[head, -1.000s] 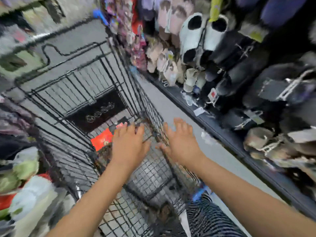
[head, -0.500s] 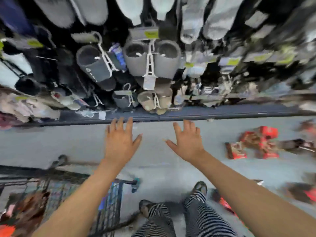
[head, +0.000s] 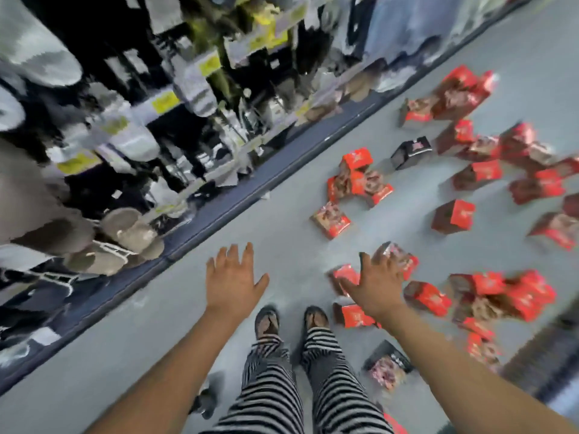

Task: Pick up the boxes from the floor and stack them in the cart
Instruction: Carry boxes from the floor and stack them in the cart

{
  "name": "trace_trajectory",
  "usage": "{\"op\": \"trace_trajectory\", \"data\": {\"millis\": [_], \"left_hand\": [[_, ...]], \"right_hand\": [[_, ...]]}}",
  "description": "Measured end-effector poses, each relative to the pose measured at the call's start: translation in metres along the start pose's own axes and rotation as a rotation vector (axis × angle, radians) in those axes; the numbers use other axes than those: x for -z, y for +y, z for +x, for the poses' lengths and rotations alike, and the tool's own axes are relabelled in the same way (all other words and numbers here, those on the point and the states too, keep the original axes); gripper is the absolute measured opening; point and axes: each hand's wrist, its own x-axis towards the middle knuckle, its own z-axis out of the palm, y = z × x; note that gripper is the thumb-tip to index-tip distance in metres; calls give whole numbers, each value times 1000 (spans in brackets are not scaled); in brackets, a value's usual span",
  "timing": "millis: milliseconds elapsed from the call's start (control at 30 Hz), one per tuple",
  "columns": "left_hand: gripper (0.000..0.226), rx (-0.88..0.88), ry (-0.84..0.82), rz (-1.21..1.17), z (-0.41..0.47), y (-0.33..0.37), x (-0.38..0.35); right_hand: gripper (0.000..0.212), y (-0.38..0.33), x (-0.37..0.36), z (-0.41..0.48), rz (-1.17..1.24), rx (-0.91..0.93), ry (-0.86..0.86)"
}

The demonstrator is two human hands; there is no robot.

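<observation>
Red boxes (head: pixel 332 219) on floor — left hand (head: pixel 233 281), right hand (head: pixel 376 285) spread wide, empty.

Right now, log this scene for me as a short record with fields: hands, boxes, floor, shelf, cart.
left hand: left hand open, fingers spread, empty, over bare floor
right hand: right hand open, fingers spread, empty, in front of the nearest red boxes
boxes: many red boxes scattered on the floor, mostly to the person's right; a black box among them
floor: grey floor, aisle
shelf: shelf of hanging slippers, on the left
cart: not in view
image: motion-blurred
</observation>
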Motion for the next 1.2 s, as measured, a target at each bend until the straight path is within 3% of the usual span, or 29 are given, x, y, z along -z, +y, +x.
{"op": "trace_trajectory", "data": {"millis": [400,733,833,967,1067,1200], "left_hand": [[82,-630,-206,256,162,131,-175],[101,-1409,-179,397,287,238,-370],[110,-1609,-104,487,308,263,-418],[105,-1694,-28,493,325,278,-457],[99,-1689,7,415,328,283,-464],[99,-1661,26,386,327,294,-459]], "right_hand": [[85,141,-203,82,253,-504,-23],[78,213,-403,183,382,-544,191],[95,245,-432,206,351,-515,211],[120,286,-457,211,326,-366,137],[121,304,-475,210,224,-273,157],[101,303,-476,216,368,-216,360]]}}
